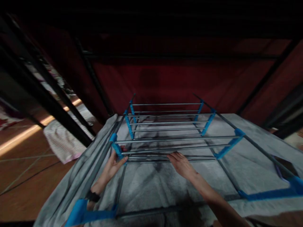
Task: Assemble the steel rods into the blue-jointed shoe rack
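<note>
- In the head view, straight down onto a tubular rack [175, 139], laid lengthwise on a rumpled grey blanket [146, 186], dead centre.
- Gripping here on the left: curled about a blue connector [116, 148] with the left hand [111, 167], thumb to the near side, fingers partly hidden behind.
- Around that same wrist, a black band [94, 196].
- And across to the middle: palm down over a steel rod [146, 157] with the right hand [181, 165], fingertips touching; cannot tell whether wrapped round or just resting.
- For writing, only one candidate: a dark phone-like slab [287, 164] under the right rail, too dim to read.
- Now to the edges: close in at the bottom corners, a near left bracket [78, 214] and a near right bracket [272, 194], both blue, both partly cut by the frame.
- Plenty of bare blanket between the right hand and the right rail, with more inside the nearest bay.
- Tighter beyond the far end, up against a deep red cloth [151, 82].
- Out left, past a dark post [47, 99]: open brown floor [28, 167], streaked with light, and a striped cloth [62, 137] hanging down.
</note>
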Motion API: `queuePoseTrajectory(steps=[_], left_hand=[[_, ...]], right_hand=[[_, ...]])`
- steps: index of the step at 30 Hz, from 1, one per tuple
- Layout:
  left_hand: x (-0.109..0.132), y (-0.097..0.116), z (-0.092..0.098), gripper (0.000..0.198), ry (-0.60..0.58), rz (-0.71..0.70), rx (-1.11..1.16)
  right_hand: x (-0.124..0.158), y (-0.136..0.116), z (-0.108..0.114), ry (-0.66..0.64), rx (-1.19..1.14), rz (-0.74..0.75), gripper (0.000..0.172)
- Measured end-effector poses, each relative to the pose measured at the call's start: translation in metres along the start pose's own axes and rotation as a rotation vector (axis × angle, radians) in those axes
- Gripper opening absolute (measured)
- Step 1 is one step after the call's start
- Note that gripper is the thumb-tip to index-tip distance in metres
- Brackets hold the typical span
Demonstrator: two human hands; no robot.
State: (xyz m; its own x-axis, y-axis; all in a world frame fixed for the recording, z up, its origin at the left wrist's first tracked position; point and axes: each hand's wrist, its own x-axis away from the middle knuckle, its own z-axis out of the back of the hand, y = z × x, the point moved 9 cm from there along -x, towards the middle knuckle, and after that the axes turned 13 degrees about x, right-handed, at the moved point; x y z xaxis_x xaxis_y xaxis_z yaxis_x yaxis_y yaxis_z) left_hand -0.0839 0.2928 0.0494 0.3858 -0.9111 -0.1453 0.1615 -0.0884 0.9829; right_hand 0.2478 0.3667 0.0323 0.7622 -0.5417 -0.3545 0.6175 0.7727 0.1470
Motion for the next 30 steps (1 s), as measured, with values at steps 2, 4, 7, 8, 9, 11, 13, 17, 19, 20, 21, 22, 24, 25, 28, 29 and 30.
queuePoseTrajectory(steps=[2,4,7,8,9,11,13,17,19,20,21,22,24,25,28,29,30], left_hand=[[-0.001,0.007,0.000,0.068,0.014,-0.036,0.044],[-0.002,0.009,0.001,0.065,0.027,-0.060,0.066],[-0.001,0.009,0.001,0.059,0.052,-0.091,0.059],[-0.001,0.010,0.001,0.057,0.057,-0.100,0.056],[0.000,0.010,0.000,0.055,0.057,-0.108,0.057],[0.000,0.013,-0.001,0.051,0.049,-0.122,0.061],[0.000,0.015,-0.001,0.048,0.050,-0.133,0.069],[-0.002,0.007,0.001,0.043,0.036,-0.117,0.097],[-0.004,0.001,0.001,0.040,0.013,-0.117,0.101],[-0.004,-0.001,0.000,0.037,0.005,-0.122,0.099],[-0.005,-0.003,0.000,0.034,-0.003,-0.127,0.096],[-0.005,-0.004,-0.001,0.031,-0.008,-0.132,0.092],[-0.004,-0.004,-0.002,0.027,-0.013,-0.142,0.088],[-0.004,-0.003,-0.003,0.026,-0.014,-0.146,0.085],[-0.003,0.001,-0.006,0.022,-0.016,-0.167,0.066],[-0.002,0.002,-0.006,0.020,-0.016,-0.175,0.055],[-0.002,0.004,-0.007,0.019,-0.017,-0.185,0.041]], right_hand=[[-0.001,-0.014,0.014,0.090,-0.010,0.040,0.044],[-0.006,-0.024,0.029,0.171,-0.013,0.031,0.044],[-0.022,-0.028,0.046,0.240,0.028,-0.055,0.045],[-0.029,-0.027,0.049,0.244,0.048,-0.081,0.045],[-0.036,-0.027,0.051,0.240,0.065,-0.097,0.045],[-0.049,-0.029,0.052,0.227,0.080,-0.091,0.042],[-0.058,-0.031,0.052,0.214,0.074,-0.061,0.038],[-0.063,-0.031,0.053,0.208,0.068,-0.043,0.034],[-0.062,-0.030,0.055,0.220,0.061,-0.045,0.032],[-0.062,-0.029,0.056,0.225,0.056,-0.046,0.031],[-0.061,-0.029,0.056,0.229,0.053,-0.048,0.030],[-0.061,-0.029,0.057,0.232,0.051,-0.049,0.029],[-0.060,-0.029,0.059,0.242,0.047,-0.044,0.028],[-0.060,-0.030,0.060,0.246,0.044,-0.038,0.027],[-0.059,-0.030,0.061,0.253,0.035,-0.023,0.028],[-0.059,-0.030,0.061,0.254,0.035,-0.021,0.029],[-0.059,-0.030,0.062,0.255,0.036,-0.021,0.029]])
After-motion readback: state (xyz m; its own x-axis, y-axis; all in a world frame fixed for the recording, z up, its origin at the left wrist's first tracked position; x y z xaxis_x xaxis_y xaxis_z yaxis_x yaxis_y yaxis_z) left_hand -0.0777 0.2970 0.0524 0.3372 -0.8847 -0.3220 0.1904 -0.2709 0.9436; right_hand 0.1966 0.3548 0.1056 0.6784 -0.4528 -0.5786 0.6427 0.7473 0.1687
